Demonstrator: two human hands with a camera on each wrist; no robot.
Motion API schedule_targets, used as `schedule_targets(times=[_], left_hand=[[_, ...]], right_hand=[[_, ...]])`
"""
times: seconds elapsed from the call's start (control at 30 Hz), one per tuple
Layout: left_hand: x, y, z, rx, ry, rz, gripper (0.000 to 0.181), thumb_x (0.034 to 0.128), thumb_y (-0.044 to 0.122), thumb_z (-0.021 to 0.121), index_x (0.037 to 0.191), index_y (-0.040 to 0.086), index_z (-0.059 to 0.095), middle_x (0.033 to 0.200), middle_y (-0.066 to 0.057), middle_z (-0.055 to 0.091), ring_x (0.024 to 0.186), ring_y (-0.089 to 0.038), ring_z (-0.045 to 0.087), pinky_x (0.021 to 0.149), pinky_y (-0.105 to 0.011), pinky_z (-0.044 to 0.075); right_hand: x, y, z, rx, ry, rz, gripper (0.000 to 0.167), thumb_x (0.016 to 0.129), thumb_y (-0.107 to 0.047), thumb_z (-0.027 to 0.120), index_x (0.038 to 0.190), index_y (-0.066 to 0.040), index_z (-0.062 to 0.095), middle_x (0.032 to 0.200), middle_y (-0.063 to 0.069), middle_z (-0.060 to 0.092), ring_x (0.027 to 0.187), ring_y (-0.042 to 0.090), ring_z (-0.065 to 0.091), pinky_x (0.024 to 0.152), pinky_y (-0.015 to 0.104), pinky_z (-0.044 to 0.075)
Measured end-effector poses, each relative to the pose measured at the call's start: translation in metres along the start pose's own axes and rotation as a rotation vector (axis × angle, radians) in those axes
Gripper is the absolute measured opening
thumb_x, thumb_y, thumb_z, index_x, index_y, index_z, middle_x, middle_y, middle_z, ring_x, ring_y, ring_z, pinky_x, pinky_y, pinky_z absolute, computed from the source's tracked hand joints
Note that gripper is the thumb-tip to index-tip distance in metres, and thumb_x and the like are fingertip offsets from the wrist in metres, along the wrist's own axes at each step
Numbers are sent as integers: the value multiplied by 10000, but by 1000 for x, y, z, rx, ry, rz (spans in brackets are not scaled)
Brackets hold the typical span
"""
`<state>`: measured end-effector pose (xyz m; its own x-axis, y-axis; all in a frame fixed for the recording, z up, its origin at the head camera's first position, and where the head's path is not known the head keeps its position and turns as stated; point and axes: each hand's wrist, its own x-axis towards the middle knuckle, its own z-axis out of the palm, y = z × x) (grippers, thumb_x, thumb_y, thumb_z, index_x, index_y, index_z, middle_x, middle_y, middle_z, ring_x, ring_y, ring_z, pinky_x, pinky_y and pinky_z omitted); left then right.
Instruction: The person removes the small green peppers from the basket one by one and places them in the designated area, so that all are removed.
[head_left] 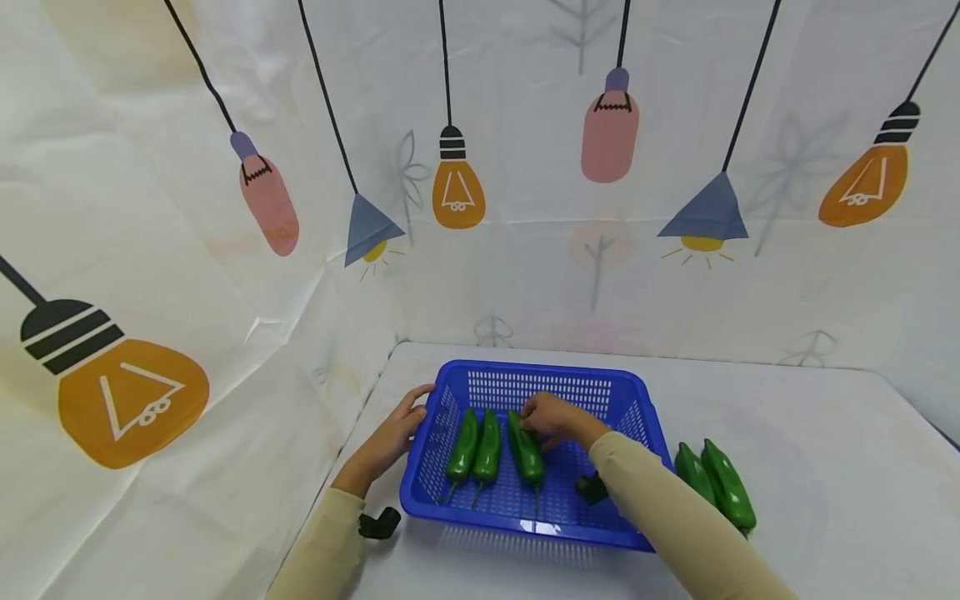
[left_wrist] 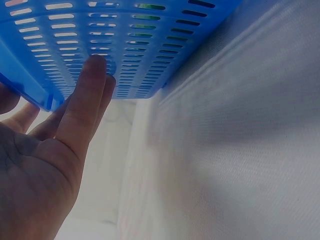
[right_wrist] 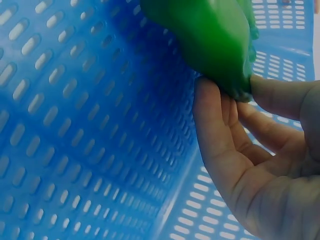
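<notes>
A blue plastic basket (head_left: 525,523) holds three long green peppers with stems. My right hand (head_left: 558,419) reaches into it and pinches the tip of the rightmost green pepper (head_left: 527,457). In the right wrist view, thumb and fingers (right_wrist: 212,120) close on the end of that pepper (right_wrist: 215,45). Left of it, a middle pepper (head_left: 487,450) and a leftmost pepper (head_left: 462,450) lie side by side on the basket floor. My left hand (head_left: 392,440) is at the basket's left side, its straight fingers (left_wrist: 82,112) touching the slotted outer wall (left_wrist: 145,50).
Two more green peppers (head_left: 727,485) lie on the white table (head_left: 825,467) just right of the basket, partly behind my right sleeve. A white sheet printed with lamps (head_left: 525,275) hangs behind the table and along its left.
</notes>
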<state>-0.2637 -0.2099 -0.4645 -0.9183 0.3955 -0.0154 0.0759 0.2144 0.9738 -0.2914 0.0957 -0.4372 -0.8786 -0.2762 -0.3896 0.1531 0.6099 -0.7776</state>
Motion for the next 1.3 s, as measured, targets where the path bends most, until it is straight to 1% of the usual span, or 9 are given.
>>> schedule_targets(times=[0.17, 0.27, 0.43, 0.53, 0.67, 0.73, 0.87, 1.03, 1.3], left_hand=[[1, -2, -1, 0, -4, 2, 482, 1124, 291, 304, 1590, 193, 228, 1339, -196, 567, 1164, -336, 607, 974, -514, 491], [1, -4, -2, 1, -7, 7, 490, 1123, 310, 306, 1590, 186, 226, 1345, -197, 565, 1162, -329, 609, 973, -511, 493], [1, -4, -2, -12, -11, 7, 480, 1124, 283, 305, 1588, 183, 230, 1312, -197, 575, 1121, -315, 623, 943, -479, 511], [0, -3, -2, -7, -9, 8, 473, 1125, 261, 298, 1587, 182, 232, 1301, -202, 577, 1119, -320, 623, 940, -480, 512], [0, -2, -2, 5, -1, 1, 472, 1126, 259, 296, 1589, 191, 231, 1309, -200, 577, 1136, -328, 619, 949, -492, 509], [0, -2, -2, 13, -2, 6, 478, 1126, 258, 297, 1590, 171, 223, 1312, -213, 572, 1138, -335, 618, 947, -500, 510], [1, -2, -2, 15, -2, 5, 479, 1125, 258, 301, 1589, 169, 224, 1314, -208, 574, 1139, -328, 617, 952, -500, 505], [1, -1, -1, 12, 4, -4, 470, 1125, 250, 294, 1588, 191, 233, 1317, -196, 578, 1139, -327, 619, 960, -505, 500], [0, 0, -1, 11, -1, -3, 475, 1126, 266, 290, 1591, 195, 224, 1315, -190, 578, 1139, -324, 619, 968, -507, 496]], right_hand=[[-2, -2, -5, -33, 7, -9, 340, 989, -25, 605, 1304, 99, 577, 1080, 185, 657, 944, 317, 692, 717, 402, 596], [-5, -4, -8, -42, 12, -28, 350, 985, -25, 606, 1306, 110, 569, 1078, 200, 665, 940, 327, 698, 725, 410, 597], [-11, -8, -13, -34, 9, -61, 333, 974, -10, 617, 1277, 125, 583, 1060, 210, 676, 925, 333, 703, 739, 438, 596], [-14, -11, -16, -32, 10, -73, 329, 972, -6, 616, 1270, 129, 583, 1077, 218, 667, 944, 345, 697, 748, 448, 594], [-17, -11, -21, -10, 16, -61, 316, 979, -14, 607, 1265, 120, 588, 1091, 225, 669, 974, 359, 694, 758, 445, 593], [-18, -10, -24, -3, 20, -61, 308, 979, -19, 611, 1258, 110, 600, 1090, 217, 673, 973, 353, 696, 751, 435, 594], [-20, -8, -29, 9, 22, -75, 298, 972, -12, 618, 1244, 111, 609, 1083, 224, 674, 959, 359, 701, 731, 428, 597], [-22, -8, -35, 4, 21, -93, 315, 978, -3, 606, 1265, 128, 589, 1095, 250, 666, 955, 381, 703, 732, 443, 597], [-26, -8, -40, 1, 21, -91, 316, 988, -14, 602, 1275, 118, 591, 1126, 229, 655, 982, 369, 696, 763, 479, 589]])
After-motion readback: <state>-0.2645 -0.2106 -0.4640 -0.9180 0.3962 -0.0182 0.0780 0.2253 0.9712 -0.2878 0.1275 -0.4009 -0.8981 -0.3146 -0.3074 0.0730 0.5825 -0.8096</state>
